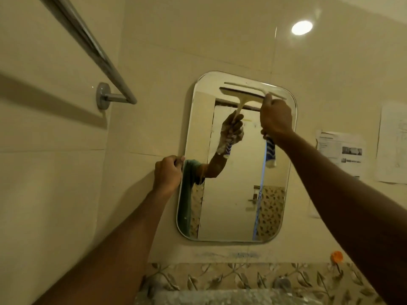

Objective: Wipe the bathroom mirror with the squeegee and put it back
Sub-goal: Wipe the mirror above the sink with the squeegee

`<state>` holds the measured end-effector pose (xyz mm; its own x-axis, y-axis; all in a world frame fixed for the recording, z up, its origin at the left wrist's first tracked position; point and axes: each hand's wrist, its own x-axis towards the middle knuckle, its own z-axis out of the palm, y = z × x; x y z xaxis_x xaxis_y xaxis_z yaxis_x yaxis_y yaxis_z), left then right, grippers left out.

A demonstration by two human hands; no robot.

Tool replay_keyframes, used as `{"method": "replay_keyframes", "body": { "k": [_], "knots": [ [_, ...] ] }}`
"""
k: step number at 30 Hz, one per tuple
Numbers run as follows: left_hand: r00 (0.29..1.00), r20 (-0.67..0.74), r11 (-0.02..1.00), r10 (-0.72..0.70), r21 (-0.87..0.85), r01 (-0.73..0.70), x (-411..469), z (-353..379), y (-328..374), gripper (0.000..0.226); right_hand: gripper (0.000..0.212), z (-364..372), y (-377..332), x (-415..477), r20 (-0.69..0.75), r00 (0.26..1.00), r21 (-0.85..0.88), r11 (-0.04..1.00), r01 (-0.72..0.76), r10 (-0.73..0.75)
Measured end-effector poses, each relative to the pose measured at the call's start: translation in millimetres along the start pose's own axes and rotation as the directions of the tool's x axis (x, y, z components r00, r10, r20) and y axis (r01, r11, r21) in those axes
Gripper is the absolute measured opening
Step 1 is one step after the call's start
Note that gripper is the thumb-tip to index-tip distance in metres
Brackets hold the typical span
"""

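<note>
Up at the mirror (229,212) top, your right hand (276,119) grips the seemingly light, stiff squeegee (270,154) by its handle, your left hand (168,172) clasping the likely fragile rim

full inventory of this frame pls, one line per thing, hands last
mirror: 1, silver-edged with rounded corners, centre of the beige tiled wall
squeegee: 1, white head and blue-and-white handle, head against the mirror's top
towel rail: 1, chrome, left wall, upper left
papers: at least 2, white with print, stuck to the wall right of the mirror
orange object: 1, orange, on the wall at lower right; too small to identify
leaf-pattern tile band: 1, beige and grey, below the mirror
round light: 1, white, upper right
left hand: 1, grips the mirror's left edge
right hand: 1, grips the squeegee handle
</note>
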<state>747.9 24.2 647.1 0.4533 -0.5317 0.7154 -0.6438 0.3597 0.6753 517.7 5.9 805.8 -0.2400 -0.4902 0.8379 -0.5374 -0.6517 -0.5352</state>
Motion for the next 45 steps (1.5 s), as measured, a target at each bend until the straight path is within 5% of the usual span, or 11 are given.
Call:
{"method": "replay_keyframes", "body": {
  "k": [6, 16, 25, 37, 45],
  "knots": [
    [1.0, 0.028, 1.0, -0.001, -0.018, 0.002, 3.8, -0.3, -3.2, 0.037, 0.047, 11.3, -5.3, 12.1, 0.066, 0.997, -0.07, 0.997, 0.045, -0.04],
    [1.0, -0.012, 1.0, -0.025, -0.009, 0.024, -1.3, 3.2, 2.4, 0.037, 0.047, 17.2, 69.1, -106.4, 0.205, 0.977, -0.154, 0.984, 0.091, -0.059],
    [0.997, -0.077, 1.0, -0.005, 0.008, 0.006, -0.9, 14.7, -6.5, 0.036, 0.053, 4.2, -9.4, 30.0, 0.049, 0.997, -0.075, 0.995, 0.064, -0.061],
    [0.997, -0.074, 1.0, 0.002, -0.001, -0.002, 1.2, 13.6, -6.4, 0.035, 0.044, 22.8, 77.4, -119.0, 0.173, 0.984, -0.128, 0.99, 0.059, -0.037],
    [0.996, -0.086, 0.999, -0.007, 0.048, 0.011, 1.9, 15.2, -9.7, 0.035, 0.049, 1.5, 33.1, -33.0, 0.097, 0.987, -0.057, 0.989, 0.134, -0.128]
  ]
}}
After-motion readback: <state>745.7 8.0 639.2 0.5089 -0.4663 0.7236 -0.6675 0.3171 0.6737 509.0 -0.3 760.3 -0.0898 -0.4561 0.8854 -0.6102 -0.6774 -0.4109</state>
